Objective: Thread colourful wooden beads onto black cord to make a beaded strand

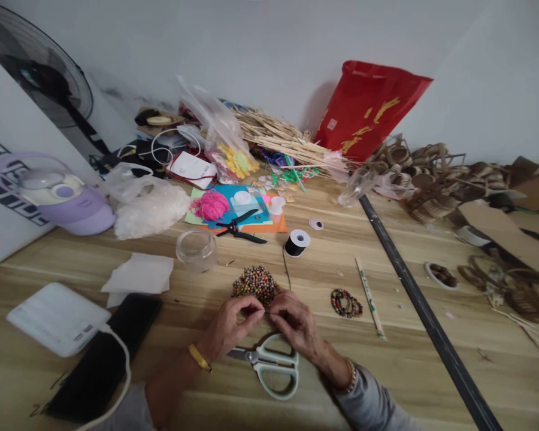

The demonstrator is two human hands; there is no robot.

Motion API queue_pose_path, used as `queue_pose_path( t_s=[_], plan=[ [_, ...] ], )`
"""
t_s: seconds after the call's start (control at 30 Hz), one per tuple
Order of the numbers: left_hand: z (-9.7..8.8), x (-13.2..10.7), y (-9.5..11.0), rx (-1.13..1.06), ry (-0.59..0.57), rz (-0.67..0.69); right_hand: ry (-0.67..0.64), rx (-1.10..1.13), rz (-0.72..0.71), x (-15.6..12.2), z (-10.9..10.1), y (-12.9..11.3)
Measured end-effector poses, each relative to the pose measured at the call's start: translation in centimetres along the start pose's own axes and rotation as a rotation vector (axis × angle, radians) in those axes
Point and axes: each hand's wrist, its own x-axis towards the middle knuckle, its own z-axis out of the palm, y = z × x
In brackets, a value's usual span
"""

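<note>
A pile of small multicoloured beads (257,285) lies on the table just beyond my hands. My left hand (234,320) is closed in a pinch; what its fingertips hold is too small to make out. My right hand (296,320) pinches a thin black cord (287,266), and its fingertips almost meet those of the left. The cord runs back to a spool (297,242) with a white top. Below my hands lie scissors (269,363) with pale green handles. A coiled string of beads (346,303) rests to the right of my right hand.
Left are a clear jar (196,250), white paper (139,274), a power bank (58,319) with a cable and a dark phone-like slab (108,353). Pliers (240,228) lie on coloured sheets behind. A dark strip (424,311) crosses the right side, beyond a wrapped stick (371,298).
</note>
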Motion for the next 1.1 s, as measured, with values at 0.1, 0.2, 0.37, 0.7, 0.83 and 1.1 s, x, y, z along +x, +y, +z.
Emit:
queue_pose_path(
  t_s=[0.1,0.2,0.37,0.7,0.83,1.1],
  plan=[
    [-0.3,0.1,-0.1,-0.005,0.078,-0.008,0.022,-0.024,0.034,-0.2,-0.1,0.1],
    [-0.9,0.2,-0.4,0.005,0.15,-0.026,0.049,-0.036,0.068,-0.3,-0.2,0.2],
    [-1.6,0.4,-0.8,0.074,0.186,-0.026,0.09,-0.042,0.094,-0.3,-0.2,0.4],
    [-0.1,0.1,-1.7,0.31,-0.027,0.129,0.145,0.022,0.214,-0.5,-0.2,0.9],
    [0.1,-0.2,-1.7,0.476,-0.077,0.168,0.176,0.084,0.267,-0.4,-0.2,0.6],
    [0.4,0.2,-1.6,0.649,-0.142,0.164,0.217,0.158,0.313,0.1,-0.2,0.2]
  ],
)
